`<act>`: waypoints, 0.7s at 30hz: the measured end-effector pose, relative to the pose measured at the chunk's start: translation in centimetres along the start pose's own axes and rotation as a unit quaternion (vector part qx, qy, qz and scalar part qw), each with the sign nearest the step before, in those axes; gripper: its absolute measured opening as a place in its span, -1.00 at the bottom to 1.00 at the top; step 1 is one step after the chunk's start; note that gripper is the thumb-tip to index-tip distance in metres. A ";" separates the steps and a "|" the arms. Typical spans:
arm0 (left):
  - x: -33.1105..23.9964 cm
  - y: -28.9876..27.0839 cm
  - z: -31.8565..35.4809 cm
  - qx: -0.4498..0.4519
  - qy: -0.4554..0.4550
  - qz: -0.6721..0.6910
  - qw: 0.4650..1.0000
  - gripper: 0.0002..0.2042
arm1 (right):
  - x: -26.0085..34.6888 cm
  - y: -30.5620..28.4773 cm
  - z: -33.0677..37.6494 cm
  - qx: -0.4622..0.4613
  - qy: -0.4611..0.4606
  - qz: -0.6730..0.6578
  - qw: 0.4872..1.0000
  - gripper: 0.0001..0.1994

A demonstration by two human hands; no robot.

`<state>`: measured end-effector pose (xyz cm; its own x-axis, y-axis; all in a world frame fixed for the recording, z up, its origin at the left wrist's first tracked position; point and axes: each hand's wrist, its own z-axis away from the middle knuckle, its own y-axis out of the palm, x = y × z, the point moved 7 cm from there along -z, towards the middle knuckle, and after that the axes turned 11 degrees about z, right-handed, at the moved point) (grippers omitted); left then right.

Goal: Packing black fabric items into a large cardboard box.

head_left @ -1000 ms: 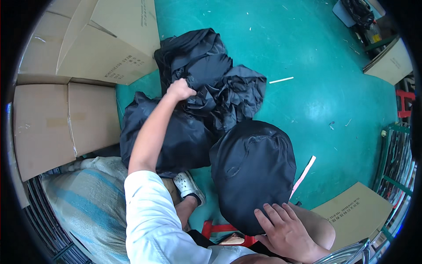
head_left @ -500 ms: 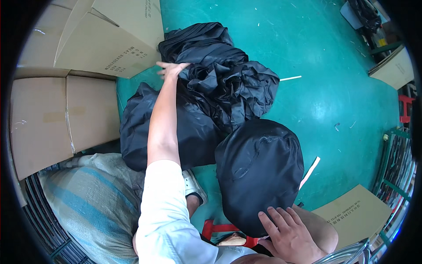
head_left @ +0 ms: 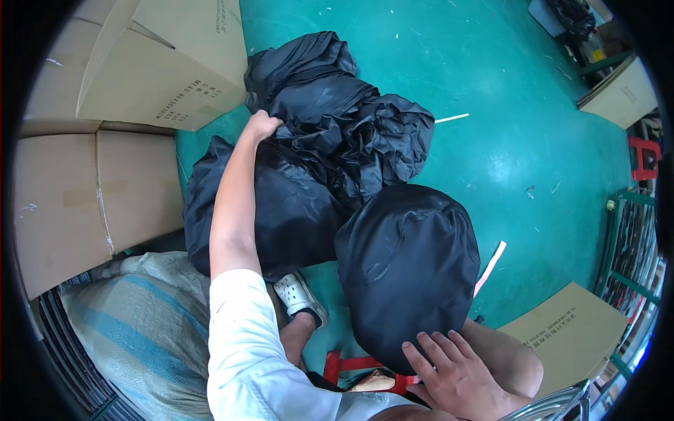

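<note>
My left arm stretches far forward, and my left hand (head_left: 262,127) is closed on the edge of a heap of crumpled black fabric (head_left: 323,98). Its fingertips are partly hidden in the folds. Under that forearm lies a smooth, bulging black fabric bundle (head_left: 291,210). Close to me, a rounded, full-looking black fabric bundle (head_left: 411,266) rests by my right knee. My right hand (head_left: 460,375) lies on its near end, fingers spread and flat, gripping nothing.
Cardboard boxes (head_left: 140,189) stand at the left. Below them is a woven sack (head_left: 140,330) with blue stripes. A red stool (head_left: 344,365) is beneath me. Right, a flat carton (head_left: 569,337) lies near a rack (head_left: 628,259). Pale strips (head_left: 490,268) lie on the green floor.
My left hand has gone from spread fingers to a closed grip on the black fabric. My right hand stays on the round bundle. The whole view has shifted slightly.
</note>
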<state>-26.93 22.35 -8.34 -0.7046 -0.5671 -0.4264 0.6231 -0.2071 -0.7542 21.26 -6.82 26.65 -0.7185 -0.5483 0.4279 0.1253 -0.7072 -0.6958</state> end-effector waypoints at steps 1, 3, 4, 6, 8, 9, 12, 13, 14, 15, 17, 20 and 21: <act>-0.2 0.2 1.1 0.008 0.024 -0.028 0.999 -0.44 | 0.1 0.3 0.2 -0.003 -0.009 -0.002 1.000 -0.33; -0.8 0.3 3.1 -0.010 0.084 -0.069 0.994 -0.52 | 0.6 -0.1 0.2 -0.013 -0.013 0.013 1.000 -0.34; -1.1 0.8 3.2 -0.013 0.076 -0.065 0.995 -0.52 | 0.6 -0.2 0.3 -0.017 -0.008 0.023 1.000 -0.34; -0.9 1.1 3.5 -0.013 0.025 -0.072 0.997 -0.42 | 0.7 -0.6 -0.1 -0.012 -0.029 0.033 0.999 -0.35; -2.2 1.3 4.2 -0.043 -0.035 -0.004 0.998 -0.25 | 0.9 -0.4 0.1 -0.002 -0.041 0.045 0.998 -0.34; -1.9 1.0 4.5 -0.073 -0.098 0.060 0.991 -0.07 | 0.8 -0.1 0.5 -0.006 -0.016 0.033 0.999 -0.35; -1.3 3.1 2.3 0.070 -0.132 0.185 0.971 0.31 | 0.7 0.4 0.7 -0.009 0.005 0.018 1.000 -0.35; -1.1 3.1 1.6 0.066 -0.131 0.184 0.972 0.47 | 0.8 0.6 0.7 -0.010 -0.007 0.011 1.000 -0.35; -1.2 3.4 0.5 0.067 -0.145 0.119 0.980 0.43 | 0.9 0.7 0.5 -0.004 -0.010 0.007 1.000 -0.35; -0.6 3.9 0.2 0.011 -0.204 0.128 0.970 0.36 | 0.7 0.7 0.4 0.001 -0.010 0.007 1.000 -0.34; 1.2 3.2 0.1 -0.068 -0.256 0.116 0.957 0.16 | 0.5 0.8 -0.1 0.012 -0.014 0.003 1.000 -0.34; -1.3 3.9 -1.4 -0.066 -0.204 0.133 0.968 -0.41 | -0.3 0.4 0.0 0.019 0.028 0.018 0.999 -0.34; -1.1 4.0 -1.0 -0.102 -0.204 0.135 0.964 -0.43 | -0.5 0.3 0.1 0.016 0.031 0.015 0.999 -0.34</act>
<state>-24.02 22.90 -11.38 -0.3079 -0.8535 -0.4204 0.6566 0.1291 -0.7431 21.68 -6.82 26.28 -0.7551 -0.5411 0.3701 0.1679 -0.7054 -0.6886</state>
